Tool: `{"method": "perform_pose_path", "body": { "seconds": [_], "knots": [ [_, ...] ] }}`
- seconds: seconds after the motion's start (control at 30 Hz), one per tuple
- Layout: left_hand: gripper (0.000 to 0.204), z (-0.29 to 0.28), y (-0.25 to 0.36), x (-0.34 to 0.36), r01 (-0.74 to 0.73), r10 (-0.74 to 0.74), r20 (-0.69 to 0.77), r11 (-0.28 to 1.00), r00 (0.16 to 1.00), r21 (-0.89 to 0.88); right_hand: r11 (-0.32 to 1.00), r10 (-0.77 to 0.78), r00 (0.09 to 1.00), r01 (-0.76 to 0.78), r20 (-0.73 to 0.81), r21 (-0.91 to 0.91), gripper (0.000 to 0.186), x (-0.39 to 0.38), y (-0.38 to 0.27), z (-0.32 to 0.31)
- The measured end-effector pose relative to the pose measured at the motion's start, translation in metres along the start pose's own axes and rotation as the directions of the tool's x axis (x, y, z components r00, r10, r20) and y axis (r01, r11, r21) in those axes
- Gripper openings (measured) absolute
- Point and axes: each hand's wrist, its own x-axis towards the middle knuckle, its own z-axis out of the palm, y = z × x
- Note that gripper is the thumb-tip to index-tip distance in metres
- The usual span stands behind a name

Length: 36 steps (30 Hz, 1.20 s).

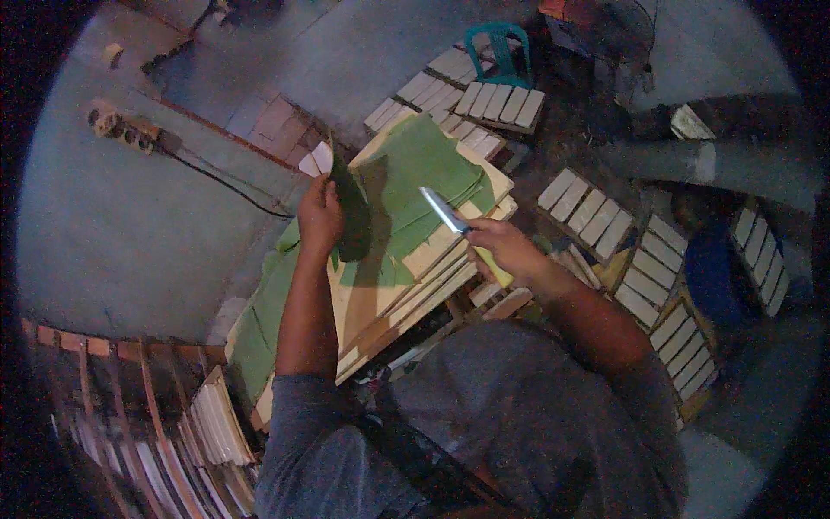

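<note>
In my right hand [506, 251] is a knife [443, 208] with a yellow handle, its bright blade pointing up and left over the table. My left hand [321, 216] is raised over the table's left side, fingers closed round a curled green leaf piece [352, 212] that hangs down beside it. A pale, whitish piece [318, 159] shows just above those fingers; whether it is part of what I hold I cannot tell. Large green leaf sheets [415, 164], looking like banana leaf, lie spread on the wooden table [346, 316]. More green leaf [259, 329] covers its near left end.
Trays of pale rectangular blocks [586, 212] stand to the right and beyond the table. A teal plastic chair [499, 54] is at the back. Power sockets [121, 128] with a black cable lie at left. A slatted wooden rack [112, 381] fills the lower left.
</note>
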Motion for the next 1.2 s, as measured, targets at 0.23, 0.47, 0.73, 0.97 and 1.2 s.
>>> {"method": "perform_pose_path", "body": {
  "seconds": [0.23, 0.47, 0.73, 0.97, 1.2],
  "knots": [
    [0.039, -0.140, -0.123, 0.041, 0.299, -0.395, -0.432, 0.914, 0.811, -0.275, 0.947, 0.187, 0.982, -0.186, -0.020, -0.262, 0.022, 0.040, 0.026, -0.010],
    [0.038, -0.128, -0.013, 0.074, 0.002, 0.254, -0.662, 0.933, 0.705, 0.361, 0.944, 0.157, 0.988, -0.151, -0.004, -0.294, 0.022, 0.036, 0.022, -0.027],
    [0.051, 0.110, 0.042, -0.042, -0.165, 0.103, 0.550, 0.984, 0.829, 0.064, 0.939, -0.026, 0.962, -0.070, -0.273, -0.336, 0.034, -0.080, 0.000, -0.091],
    [0.060, 0.111, 0.071, -0.039, -0.353, 0.183, 0.651, 0.925, 0.737, 0.141, 0.984, 0.029, 0.839, -0.119, -0.544, -0.131, 0.031, -0.167, -0.007, -0.129],
    [0.047, 0.115, 0.062, -0.026, -0.405, 0.219, 0.622, 0.898, 0.752, 0.173, 0.985, 0.018, 0.795, -0.118, -0.606, -0.125, 0.029, -0.189, 0.017, -0.131]
  ]
}}
